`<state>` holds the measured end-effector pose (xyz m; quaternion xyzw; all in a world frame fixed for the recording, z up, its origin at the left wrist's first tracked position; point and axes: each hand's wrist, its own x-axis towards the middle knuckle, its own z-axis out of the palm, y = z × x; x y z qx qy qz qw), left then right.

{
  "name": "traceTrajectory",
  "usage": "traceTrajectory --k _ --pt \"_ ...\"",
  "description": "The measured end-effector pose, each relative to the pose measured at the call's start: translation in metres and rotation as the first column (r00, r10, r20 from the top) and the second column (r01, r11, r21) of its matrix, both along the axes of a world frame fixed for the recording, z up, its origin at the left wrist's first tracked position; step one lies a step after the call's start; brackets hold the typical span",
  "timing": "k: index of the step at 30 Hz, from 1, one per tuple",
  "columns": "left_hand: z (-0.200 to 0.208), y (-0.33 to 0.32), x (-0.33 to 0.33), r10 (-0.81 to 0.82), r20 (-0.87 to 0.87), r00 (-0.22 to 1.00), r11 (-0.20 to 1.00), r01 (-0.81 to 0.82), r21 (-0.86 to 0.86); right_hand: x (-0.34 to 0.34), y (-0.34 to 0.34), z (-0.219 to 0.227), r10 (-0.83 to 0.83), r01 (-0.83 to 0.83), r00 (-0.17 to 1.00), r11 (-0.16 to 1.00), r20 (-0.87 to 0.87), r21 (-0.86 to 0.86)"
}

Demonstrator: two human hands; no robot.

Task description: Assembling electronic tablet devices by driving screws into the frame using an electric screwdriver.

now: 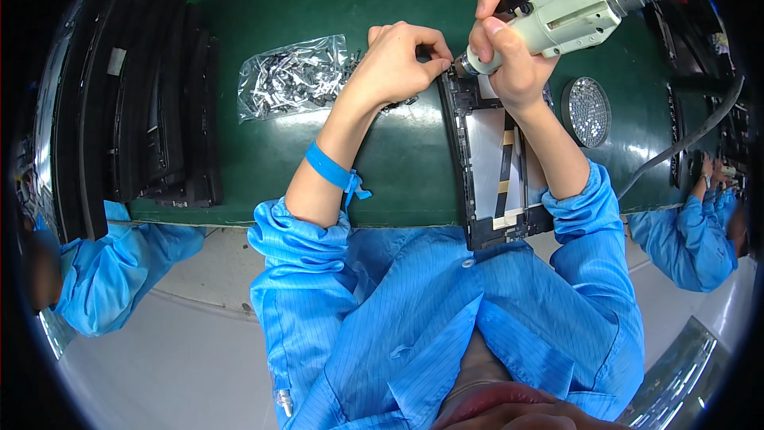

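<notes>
My right hand (521, 68) is wrapped round a pale green electric screwdriver (569, 20), which lies tilted with its tip pointing left. That tip is down at the far left corner of a black device frame (469, 191) with silver panels and ribbon strips inside. At the same corner, the thumb and forefinger of my left hand (400, 64) are pinched together beside the tip. Whatever small piece they hold, if any, is hidden. A clear plastic bag (293, 76) of small metal parts lies left of my left hand, and loose dark parts (404, 102) show under its wrist.
Dark panels (151, 103) stand in a row at the left on the green table (342, 183). A round dish of small shiny pieces (586, 111) sits right of the frame. A grey cable (692, 139) curves across the right. Co-workers in blue (127, 271) sit on both sides.
</notes>
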<state>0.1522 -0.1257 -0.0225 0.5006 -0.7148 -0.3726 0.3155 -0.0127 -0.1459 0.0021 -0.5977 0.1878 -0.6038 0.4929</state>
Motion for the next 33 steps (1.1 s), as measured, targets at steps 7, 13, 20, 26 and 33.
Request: traceTrajectory --k 7,13,20,26,33 --pt "0.0 0.0 0.0 -0.005 0.008 1.0 1.0 0.005 -0.01 0.001 -0.001 0.0 -0.003 0.002 1.0 1.0 -0.016 -0.031" --pt "-0.004 0.001 0.0 -0.02 -0.01 1.0 0.999 0.02 -0.041 -0.001 -0.003 -0.001 -0.03 0.03 1.0 0.998 -0.002 -0.059" --pt "-0.004 0.005 -0.003 -0.002 0.165 0.986 0.937 0.059 -0.344 0.003 -0.018 0.001 -0.048 0.05 0.997 0.998 0.06 -0.046" --pt "0.001 0.006 -0.003 0.03 0.08 0.996 0.901 0.007 -0.435 0.015 -0.035 0.004 0.601 -0.25 0.617 0.762 0.508 -0.598" --pt "-0.01 0.009 -0.018 0.007 -0.085 0.996 0.907 -0.042 -0.419 0.001 0.016 0.041 -0.13 0.085 0.942 0.984 0.31 0.157"
